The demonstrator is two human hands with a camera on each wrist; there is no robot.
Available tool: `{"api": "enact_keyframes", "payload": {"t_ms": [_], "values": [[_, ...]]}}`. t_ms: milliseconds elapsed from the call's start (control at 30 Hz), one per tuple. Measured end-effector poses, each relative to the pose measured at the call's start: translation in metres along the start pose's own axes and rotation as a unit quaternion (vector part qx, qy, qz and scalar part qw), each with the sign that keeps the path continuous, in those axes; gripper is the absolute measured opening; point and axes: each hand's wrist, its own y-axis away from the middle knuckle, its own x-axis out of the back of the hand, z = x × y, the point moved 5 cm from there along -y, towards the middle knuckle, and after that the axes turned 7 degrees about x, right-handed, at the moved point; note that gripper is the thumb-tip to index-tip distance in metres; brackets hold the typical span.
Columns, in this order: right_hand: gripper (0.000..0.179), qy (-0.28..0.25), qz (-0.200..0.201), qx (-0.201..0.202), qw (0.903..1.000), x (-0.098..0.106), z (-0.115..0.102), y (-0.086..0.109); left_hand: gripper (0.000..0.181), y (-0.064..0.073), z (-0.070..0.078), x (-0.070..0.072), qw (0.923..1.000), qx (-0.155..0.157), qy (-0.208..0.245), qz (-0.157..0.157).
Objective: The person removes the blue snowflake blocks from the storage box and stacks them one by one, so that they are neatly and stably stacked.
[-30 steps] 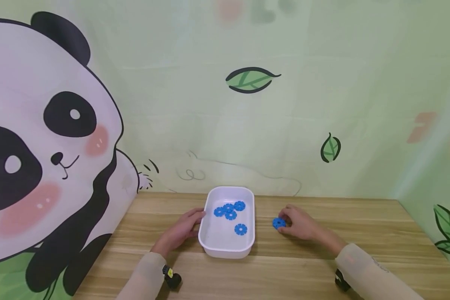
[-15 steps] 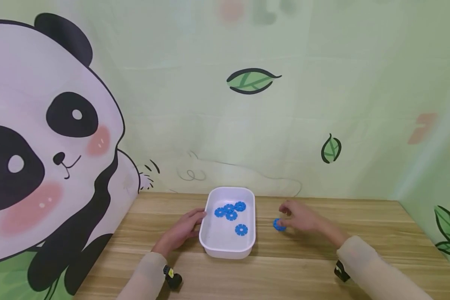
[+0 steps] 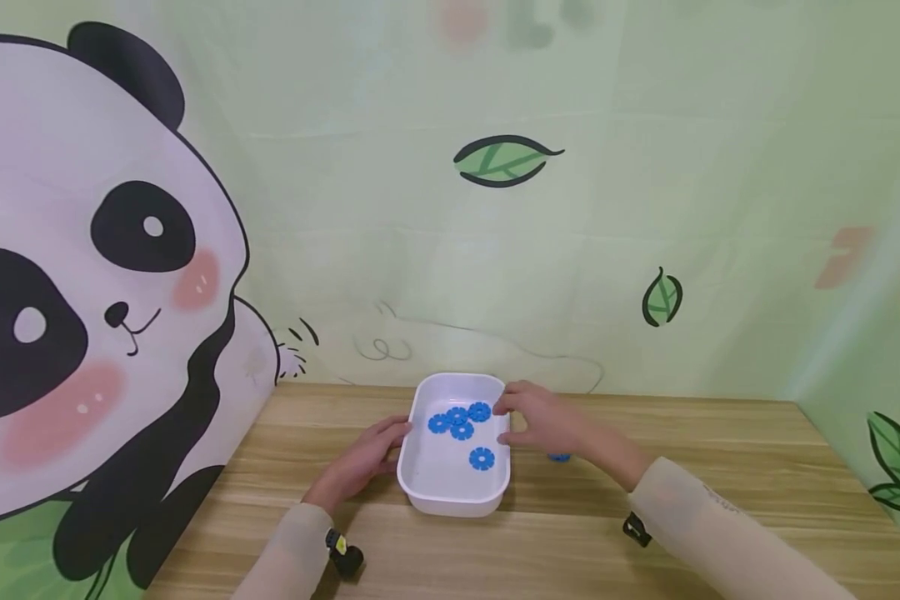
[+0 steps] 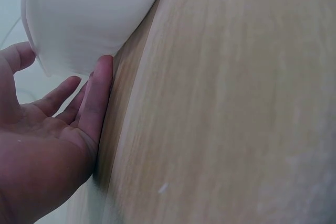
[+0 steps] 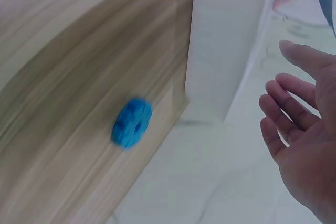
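Note:
A white plastic tub (image 3: 444, 483) stands on the table, with several blue notched interlocking discs (image 3: 482, 458) lying in it, some overlapping. My left hand (image 3: 367, 458) rests against the tub's left side; in the left wrist view its thumb touches the rim and its extended fingers reach the wall. Over the tub's right rim hovers my right hand (image 3: 543, 421), its fingers loosely spread and holding nothing. On the table right of the tub lies a blue notched disc (image 5: 132, 123), mostly hidden beneath the right forearm in the head view; whether several are stacked there is unclear.
The wood-patterned table (image 3: 540, 550) ends at the back against a pale green cloth backdrop (image 3: 345, 208) printed with a panda and leaves. A small black device (image 3: 347, 560) sits at the left wrist, another black strap (image 3: 636, 529) at the right.
My right hand has let go of the blue disc on the table and moved left to the tub's right rim. The left hand and the tub stay in place.

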Motion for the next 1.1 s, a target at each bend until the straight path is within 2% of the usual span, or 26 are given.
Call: {"api": "enact_keyframes", "payload": {"t_ms": [133,233,500,767,1100], "values": [[0.035,0.019,-0.037,0.006,0.9991,-0.015,-0.012,-0.015,0.061,0.000,0.001,0.000,1.0000,-0.001,0.001,-0.003],[0.036,0.014,-0.066,-0.004,0.9977,-0.026,-0.015,-0.024,0.062,0.001,0.001,0.000,1.0000,-0.001,0.001,-0.005],[0.032,0.018,-0.129,-0.009,0.9914,-0.052,-0.006,-0.038,0.061,0.002,0.002,0.001,0.9999,-0.002,0.002,-0.010],[0.030,0.037,-0.160,-0.046,0.9853,-0.065,-0.003,-0.042,0.061,-0.002,-0.002,0.000,0.9999,-0.002,-0.004,-0.010],[0.023,0.074,-0.170,-0.038,0.9819,-0.069,-0.006,-0.045,0.061,-0.004,-0.004,0.000,0.9999,0.007,0.012,0.002]]}}
